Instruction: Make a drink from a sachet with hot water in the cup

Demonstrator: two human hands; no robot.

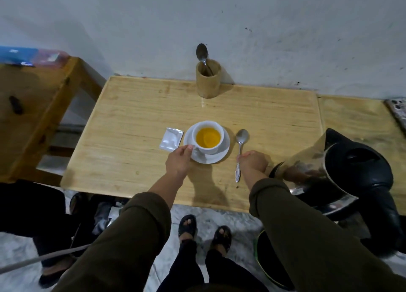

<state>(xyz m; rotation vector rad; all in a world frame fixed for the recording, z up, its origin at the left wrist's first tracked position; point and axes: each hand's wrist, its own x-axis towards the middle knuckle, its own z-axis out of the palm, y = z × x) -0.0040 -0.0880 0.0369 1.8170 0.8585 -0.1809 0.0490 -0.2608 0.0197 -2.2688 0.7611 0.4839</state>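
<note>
- Cup (208,139): one, white, filled with yellow-orange liquid, standing on one white saucer (217,157) near the middle of the table (131,138).
- Sachet (171,140): one, white, lying flat on the table just left of the saucer; its upper edge looks torn, though the view is too small to confirm.
- Spoons: two. One spoon (240,151) lies on the table just right of the saucer, bowl toward the wall, handle toward the person. A second spoon (203,56) stands bowl-up in one wooden holder (208,80) at the far edge of the table, against the wall.
- Kettle (329,171): one, steel body with black lid and handle, at the right near corner of the table.
- Left hand (179,162): fingers curled narrow at the near-left side of the cup, thumb and fingertips at the cup handle and touching the saucer rim.
- Right hand (252,162): closed in a narrow pinch on the handle of the lying spoon, between saucer and kettle.
- Edges: the saucer sits well inside the near edge; the kettle base is close to the near edge.
- Open room: bare tabletop lies left of the sachet and between the cup and the holder. The strip between spoon and kettle is tight.
- Surroundings: a second wooden table (33,107) stands to the left, apart from the first.
</note>
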